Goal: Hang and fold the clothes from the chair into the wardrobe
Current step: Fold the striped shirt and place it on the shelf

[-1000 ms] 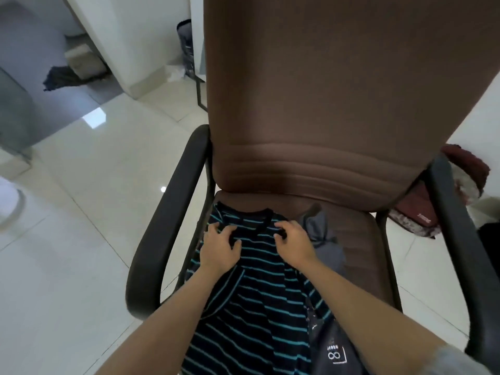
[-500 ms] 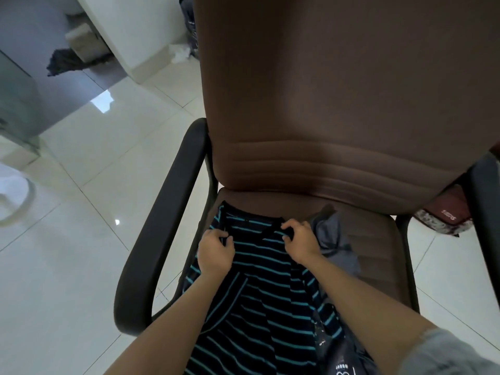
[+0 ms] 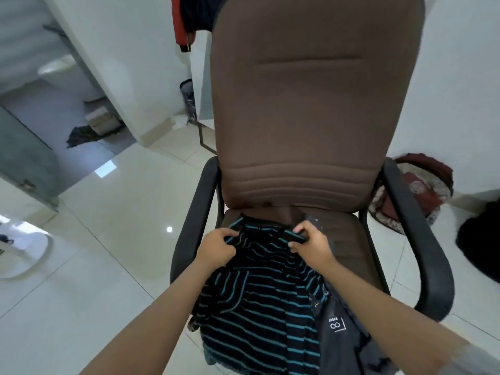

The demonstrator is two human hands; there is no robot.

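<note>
Head view. The striped shirt (image 3: 259,307) lay on the seat of the chair (image 3: 311,117), its collar pinched at either side by the left hand (image 3: 216,249) and right hand (image 3: 311,246), each grip clamped on fabric. A dark garment (image 3: 341,331) overlapped its right edge; lifting could probably drag that garment onto the floor (image 3: 94,253), or bunch the collar unevenly.

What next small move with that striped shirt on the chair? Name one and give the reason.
Probably lift the striped shirt straight up off the chair. Left hand and right hand already pinch its collar at both sides, but its body lies on the seat over a dark garment; raising it should free it for hanging.
</note>
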